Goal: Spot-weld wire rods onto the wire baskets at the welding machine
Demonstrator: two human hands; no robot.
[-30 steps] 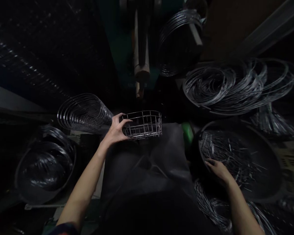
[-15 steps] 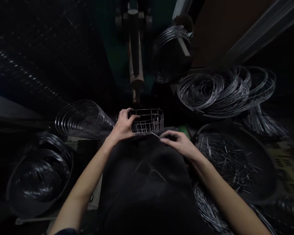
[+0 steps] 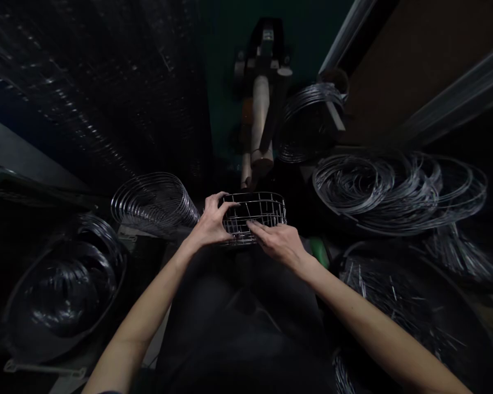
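A small oval wire basket [image 3: 259,210] is held over my dark apron, just below a welding machine's electrode arm [image 3: 258,131]. My left hand [image 3: 209,225] grips the basket's left end, thumb over the rim. My right hand [image 3: 276,242] rests against the basket's near side with fingers pressed together at the wires; whether a short wire piece is still pinched there is hidden.
A row of wire rings [image 3: 154,202] lies at the left, with a dark tub of rings [image 3: 61,284] below it. Coils of wire [image 3: 394,191] pile up at the right. A dark bowl of short wire pieces [image 3: 398,306] sits at the lower right.
My right hand left the bowl of short wire pieces, carried one to the basket, and now rests on the basket's near side. The left hand kept its grip; the view tilted up.
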